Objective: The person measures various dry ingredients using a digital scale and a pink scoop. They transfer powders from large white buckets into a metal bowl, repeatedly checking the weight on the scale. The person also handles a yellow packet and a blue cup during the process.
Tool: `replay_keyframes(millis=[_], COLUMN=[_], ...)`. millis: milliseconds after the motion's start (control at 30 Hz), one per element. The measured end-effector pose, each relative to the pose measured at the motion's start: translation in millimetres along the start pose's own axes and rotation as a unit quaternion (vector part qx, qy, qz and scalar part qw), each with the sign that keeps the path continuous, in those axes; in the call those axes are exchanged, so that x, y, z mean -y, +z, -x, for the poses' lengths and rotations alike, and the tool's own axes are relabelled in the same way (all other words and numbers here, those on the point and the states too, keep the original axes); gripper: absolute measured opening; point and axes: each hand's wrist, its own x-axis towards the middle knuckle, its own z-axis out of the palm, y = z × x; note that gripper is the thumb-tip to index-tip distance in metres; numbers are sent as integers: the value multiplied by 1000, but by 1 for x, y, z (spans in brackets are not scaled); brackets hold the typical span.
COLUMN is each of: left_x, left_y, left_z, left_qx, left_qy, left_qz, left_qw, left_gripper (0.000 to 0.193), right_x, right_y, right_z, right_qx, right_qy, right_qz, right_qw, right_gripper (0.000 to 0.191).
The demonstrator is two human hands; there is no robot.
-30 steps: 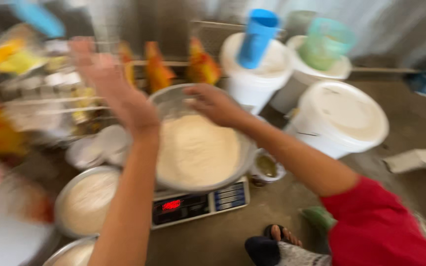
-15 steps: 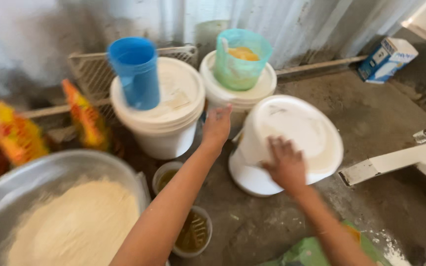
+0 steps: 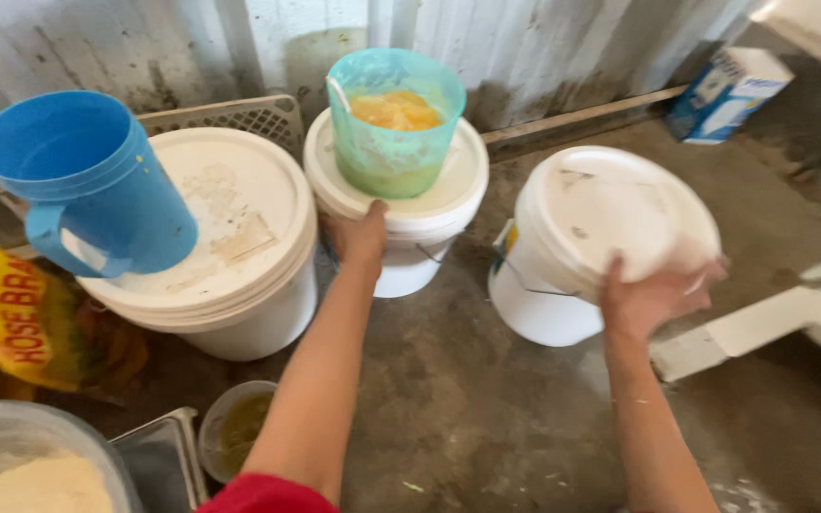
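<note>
Since the earlier frame the view has swung right and closed in: the metal bowl of flour [image 3: 26, 475] has slid to the near left corner, and the right hand has shifted from the top of the tilted lid to its near edge.

Near left, beside the flour bowl, a small round container [image 3: 235, 432] of yellowish liquid stands on the concrete floor [image 3: 486, 418].

The right hand [image 3: 653, 299] is clenched on the near rim of a white lid [image 3: 610, 214], fingers curled over the edge; the lid sits tilted on the right white bucket [image 3: 539, 304].

The left hand [image 3: 361, 237] lies flat against the near side of the middle white bucket [image 3: 410, 256], just under its lid; whether its grip is closed on anything I cannot tell. On that bucket stands a teal plastic jug [image 3: 391, 119] holding an orange-yellow substance.

Left of it, a larger white bucket [image 3: 230, 275] carries a blue jug [image 3: 87, 185], lying tilted on the lid. A yellow and orange packet [image 3: 21, 323] sits at the left edge.

Far right, a blue and white carton [image 3: 724, 95] stands against the corrugated metal wall [image 3: 563, 47].
</note>
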Motion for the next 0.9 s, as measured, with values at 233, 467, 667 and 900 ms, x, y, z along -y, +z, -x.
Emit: replay_keyframes(millis=[233, 467, 667, 900], left_x=[-5, -4, 8, 13], left_y=[-71, -167, -164, -142], left_z=[65, 155, 175, 162], left_qx=[160, 264, 281, 275], left_qy=[-54, -27, -36, -1], left_qz=[64, -105, -79, -121], left_qw=[984, 958, 956, 954], left_gripper=[97, 95, 91, 86], right_x=[-63, 0, 102, 119], right_y=[64, 103, 94, -66], right_z=[-34, -85, -99, -95], right_qx=[71, 220, 506, 429], right_qy=[326, 325, 147, 273], right_qz=[-241, -323, -500, -610], right_qw=[911, 861, 687, 607], right_gripper=[103, 68, 63, 100])
